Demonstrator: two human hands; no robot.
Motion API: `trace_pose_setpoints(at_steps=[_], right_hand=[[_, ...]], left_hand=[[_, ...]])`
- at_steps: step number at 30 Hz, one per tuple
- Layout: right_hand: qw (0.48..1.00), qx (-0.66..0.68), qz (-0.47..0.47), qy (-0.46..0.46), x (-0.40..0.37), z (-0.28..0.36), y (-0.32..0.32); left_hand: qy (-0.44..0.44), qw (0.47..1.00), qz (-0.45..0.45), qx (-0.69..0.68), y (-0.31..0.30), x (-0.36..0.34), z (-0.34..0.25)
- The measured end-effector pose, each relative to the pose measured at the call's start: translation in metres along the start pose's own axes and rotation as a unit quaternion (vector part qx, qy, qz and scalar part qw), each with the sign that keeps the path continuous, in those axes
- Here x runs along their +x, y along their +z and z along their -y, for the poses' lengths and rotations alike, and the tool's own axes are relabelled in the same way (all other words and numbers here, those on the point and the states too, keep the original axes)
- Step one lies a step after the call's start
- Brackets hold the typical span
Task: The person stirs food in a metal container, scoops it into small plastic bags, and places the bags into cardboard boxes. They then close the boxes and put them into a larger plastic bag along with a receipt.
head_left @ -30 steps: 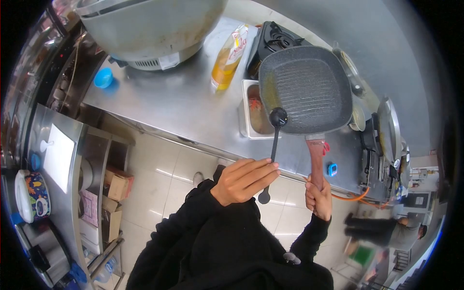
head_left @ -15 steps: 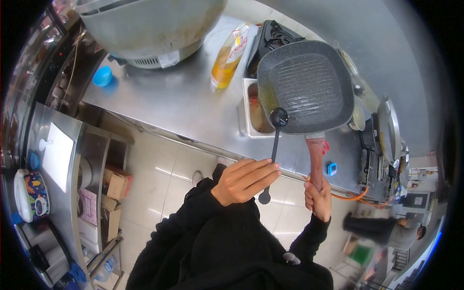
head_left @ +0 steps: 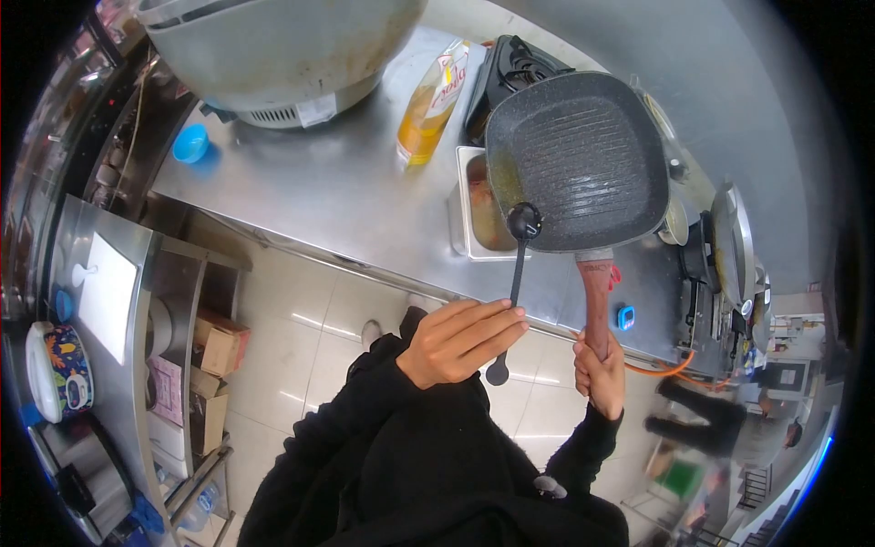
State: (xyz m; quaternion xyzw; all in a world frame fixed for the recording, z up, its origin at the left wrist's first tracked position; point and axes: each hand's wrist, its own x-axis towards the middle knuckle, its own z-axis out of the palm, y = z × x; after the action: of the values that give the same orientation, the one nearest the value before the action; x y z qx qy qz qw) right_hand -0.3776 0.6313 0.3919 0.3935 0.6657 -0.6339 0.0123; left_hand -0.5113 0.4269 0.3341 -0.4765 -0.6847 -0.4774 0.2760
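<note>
My right hand (head_left: 600, 372) is wrapped round the brown handle of a square grill pan (head_left: 583, 164). The pan's ridged dark inside faces me, with yellowish liquid gathered along its lower left edge. In my left hand (head_left: 465, 342) is a long-handled black spoon (head_left: 518, 278), its bowl right at the pan's lower left rim. Behind that edge stands a steel food container (head_left: 463, 214) with reddish-brown contents, partly covered by the pan in this view.
On the steel counter (head_left: 310, 191) are a pouch of yellow oil (head_left: 428, 114), a black gas stove (head_left: 524, 66), a large grey appliance (head_left: 292, 59), a blue cup (head_left: 190, 144) and a small blue timer (head_left: 625, 318). Another person (head_left: 729, 428) walks at the far right.
My hands, the pan and the spoon stay almost still. The person at the far right has moved, with the legs now spread in a stride.
</note>
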Motion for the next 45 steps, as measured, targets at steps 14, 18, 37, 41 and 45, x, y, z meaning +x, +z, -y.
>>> trace_pose_setpoints(at_steps=[14,18,37,41,45], right_hand=[[0.999,0.033,0.014,0.016,0.004,0.003,0.002],[0.997,0.067,0.038,0.017,0.008,0.001,0.001],[0.954,0.249,0.166,0.024,0.067,0.012,-0.018],[0.953,0.247,0.175,0.008,0.100,0.031,-0.020],[0.950,0.251,0.187,0.001,0.145,0.055,-0.024]], left_hand=[[0.001,1.000,0.000,-0.005,0.001,0.001,0.002],[0.000,1.000,-0.008,-0.003,-0.002,0.003,0.001],[-0.034,0.998,0.040,0.024,0.006,0.006,0.010],[-0.022,0.998,0.045,0.036,0.015,0.009,0.017],[-0.028,0.997,0.054,0.051,0.023,0.016,0.020]])
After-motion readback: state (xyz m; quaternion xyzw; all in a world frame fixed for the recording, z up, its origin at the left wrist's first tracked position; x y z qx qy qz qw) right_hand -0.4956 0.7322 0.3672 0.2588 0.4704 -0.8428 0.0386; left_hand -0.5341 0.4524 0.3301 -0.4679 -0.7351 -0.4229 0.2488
